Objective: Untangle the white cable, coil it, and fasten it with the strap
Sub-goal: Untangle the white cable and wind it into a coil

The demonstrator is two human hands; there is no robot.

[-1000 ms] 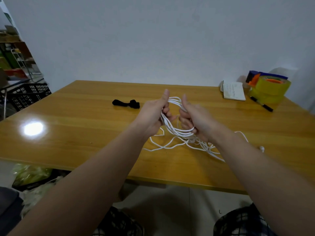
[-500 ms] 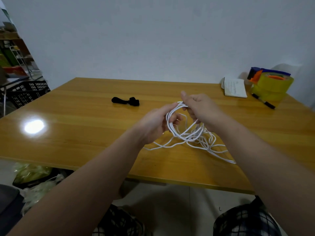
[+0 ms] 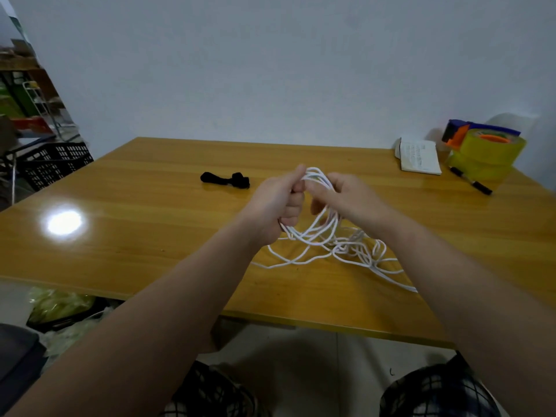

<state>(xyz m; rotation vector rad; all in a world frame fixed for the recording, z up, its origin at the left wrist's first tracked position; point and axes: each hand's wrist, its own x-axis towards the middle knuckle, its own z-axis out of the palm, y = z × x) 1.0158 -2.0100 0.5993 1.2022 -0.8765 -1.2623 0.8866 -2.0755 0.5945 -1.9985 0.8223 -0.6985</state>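
Observation:
Several loops of the white cable [image 3: 319, 239] hang from both hands above the middle of the wooden table [image 3: 135, 224]. My left hand [image 3: 275, 203] is fisted around the loops on their left side. My right hand [image 3: 350, 200] pinches the top of the same loops, close beside the left. The rest of the cable lies in a tangle on the table, below and to the right of the hands. The black strap [image 3: 225, 180] lies bunched on the table, left of and beyond my left hand, apart from both hands.
A small notebook [image 3: 419, 158], a black marker [image 3: 471, 183] and stacked yellow tape rolls with a blue-orange dispenser [image 3: 486, 149] sit at the table's far right corner. A black crate [image 3: 51, 164] stands off the left edge. The near table edge runs just below the cable.
My hands have drawn together near the top of the loops, and my left fist has tightened around them. The tangle on the table has shifted a little.

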